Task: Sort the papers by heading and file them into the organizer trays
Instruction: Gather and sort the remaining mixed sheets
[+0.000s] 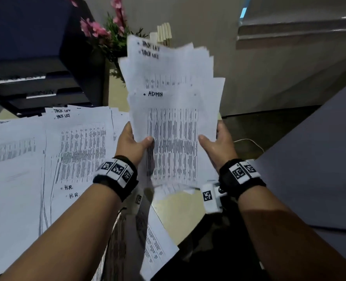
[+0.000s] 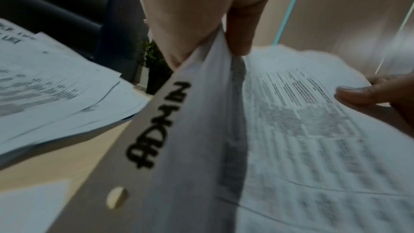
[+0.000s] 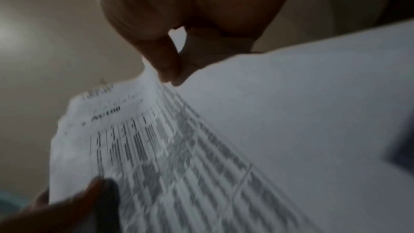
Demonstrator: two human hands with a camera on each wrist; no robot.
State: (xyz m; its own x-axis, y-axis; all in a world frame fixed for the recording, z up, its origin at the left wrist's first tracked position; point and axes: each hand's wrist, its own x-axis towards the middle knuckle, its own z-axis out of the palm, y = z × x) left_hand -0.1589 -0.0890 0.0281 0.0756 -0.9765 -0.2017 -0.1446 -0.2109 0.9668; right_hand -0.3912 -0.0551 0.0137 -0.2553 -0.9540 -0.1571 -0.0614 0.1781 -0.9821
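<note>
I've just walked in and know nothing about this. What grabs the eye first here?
A fanned sheaf of papers held up mid-frame, its front sheet headed ADMIN, gripped at the sides by the left hand and right hand. To the left, more printed sheets lie spread over the desk. Behind them stand a dark organizer and pink flowers.

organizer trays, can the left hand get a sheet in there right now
Probably not right away: the left hand and right hand both grip the fanned stack. The organizer trays sit up-left past the spread papers, nothing blocking.
</note>
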